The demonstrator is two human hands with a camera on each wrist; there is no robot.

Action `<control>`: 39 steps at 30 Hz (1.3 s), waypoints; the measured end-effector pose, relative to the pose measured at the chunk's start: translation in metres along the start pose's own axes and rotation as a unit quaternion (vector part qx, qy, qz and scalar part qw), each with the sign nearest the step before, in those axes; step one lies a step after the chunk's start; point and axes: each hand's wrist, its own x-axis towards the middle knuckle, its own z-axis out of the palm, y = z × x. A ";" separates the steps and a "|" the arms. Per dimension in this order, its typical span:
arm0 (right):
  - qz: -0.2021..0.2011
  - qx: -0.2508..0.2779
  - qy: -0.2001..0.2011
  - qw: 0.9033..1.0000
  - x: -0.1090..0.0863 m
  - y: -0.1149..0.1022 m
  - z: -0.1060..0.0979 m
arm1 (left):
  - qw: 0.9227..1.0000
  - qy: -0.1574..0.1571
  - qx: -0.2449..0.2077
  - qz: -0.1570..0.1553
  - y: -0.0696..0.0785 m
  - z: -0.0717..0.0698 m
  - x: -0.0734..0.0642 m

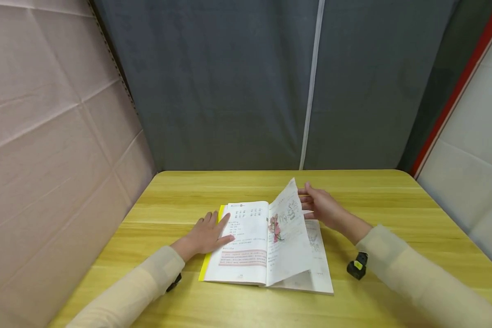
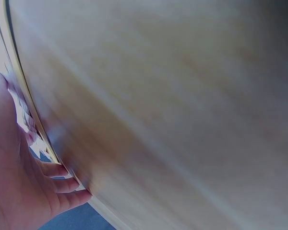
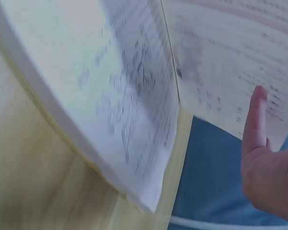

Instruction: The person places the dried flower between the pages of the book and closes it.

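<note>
An open book (image 1: 246, 273) with yellow cover edges lies on the wooden table. My left hand (image 1: 207, 234) rests on its left page with thumb and fingers spread, near the outer edge. One leaf (image 1: 289, 237), with a coloured figure and a line drawing on it, stands lifted over the right side. My right hand (image 1: 324, 207) is at that leaf's outer edge, fingers extended toward it and fingertips partly hidden behind it. In the right wrist view, the thumb (image 3: 255, 120) points straight up against the printed page, while the other fingers are out of sight.
The yellowish table (image 1: 180, 187) reaches back to a dark grey curtain (image 1: 229, 91). Pale fabric walls (image 1: 57, 114) stand at both sides, with a red strip (image 1: 455, 100) along the right one. A black wrist device (image 1: 357, 266) hangs under the right sleeve.
</note>
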 end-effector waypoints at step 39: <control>-0.198 -0.531 -0.200 0.799 -0.018 0.065 0.104 | 1.000 -0.008 -0.001 0.028 -0.021 -0.001 -0.006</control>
